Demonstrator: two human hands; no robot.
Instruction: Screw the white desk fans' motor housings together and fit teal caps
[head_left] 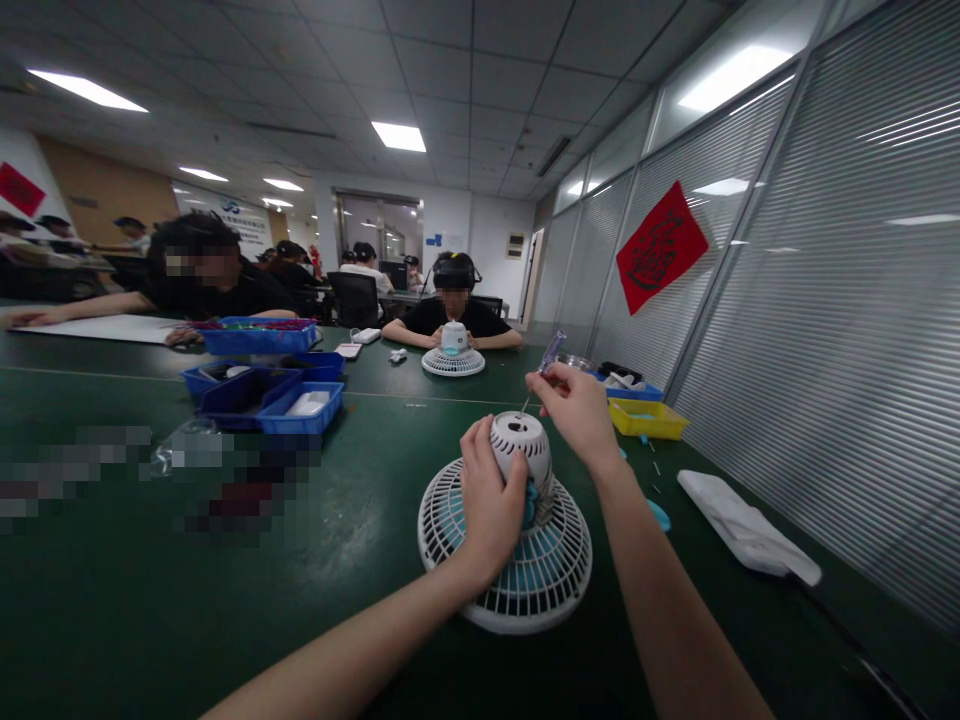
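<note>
A white fan (pixel 570 560) lies face down on the green table, its round grille below and its motor housing on top. Pale blue blades show through the grille bars. My left hand (pixel 491 500) is wrapped round the side of the housing. In my right hand (pixel 574 400), a screwdriver (pixel 553 348) with a clear purple handle is pinched between the fingers. Its thin shaft slants down to the top of the housing, beside a dark opening. Whether the tip sits in a screw is too small to tell.
Blue bins (pixel 304 405) stand at the left, near a clear plastic bag (pixel 187 448). To the right are a yellow tray (pixel 647 418), small loose screws and a white flat part (pixel 750 525). Across the table, a person (pixel 454 300) holds another fan (pixel 453 360).
</note>
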